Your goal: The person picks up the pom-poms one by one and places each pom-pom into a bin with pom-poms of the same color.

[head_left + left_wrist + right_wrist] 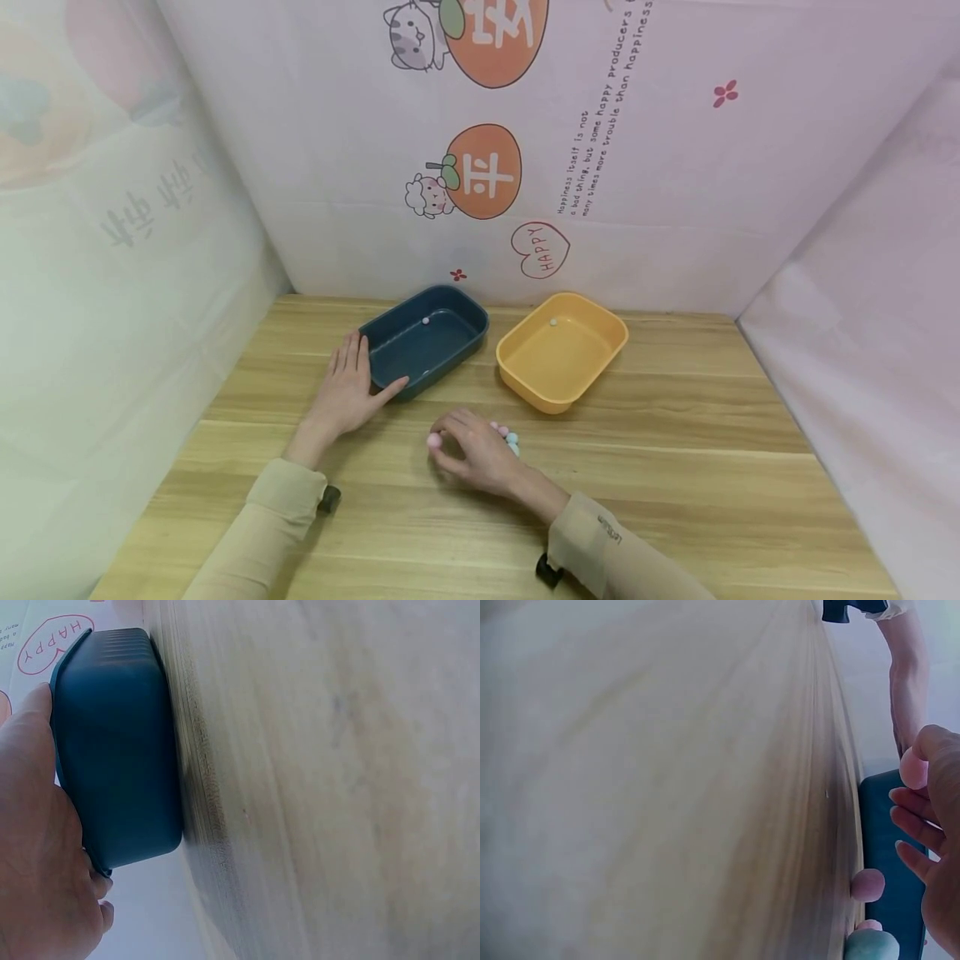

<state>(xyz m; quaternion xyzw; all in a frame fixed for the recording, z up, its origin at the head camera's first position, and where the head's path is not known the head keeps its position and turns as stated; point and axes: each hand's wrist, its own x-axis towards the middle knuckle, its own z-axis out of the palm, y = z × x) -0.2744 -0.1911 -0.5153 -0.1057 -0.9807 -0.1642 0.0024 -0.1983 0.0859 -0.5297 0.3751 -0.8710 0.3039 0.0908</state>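
Note:
A pink ball (434, 441) is pinched between the thumb and index finger of my right hand (480, 454), above the table; the right wrist view shows this ball (913, 769) with the other fingers apart from it. Beside that hand lie small pink balls (502, 431) and pale blue-green balls (512, 438), partly hidden by it. My left hand (347, 396) rests spread against the near-left corner of a dark blue tray (420, 346), thumb along the rim. A small pink ball (426, 321) sits inside this tray.
To the right stands a yellow tray (562, 358) holding a pale ball (553, 322). Both trays are on a wooden table (675, 467), close to a printed white cloth (645, 167) behind. More cloth hangs at both sides.

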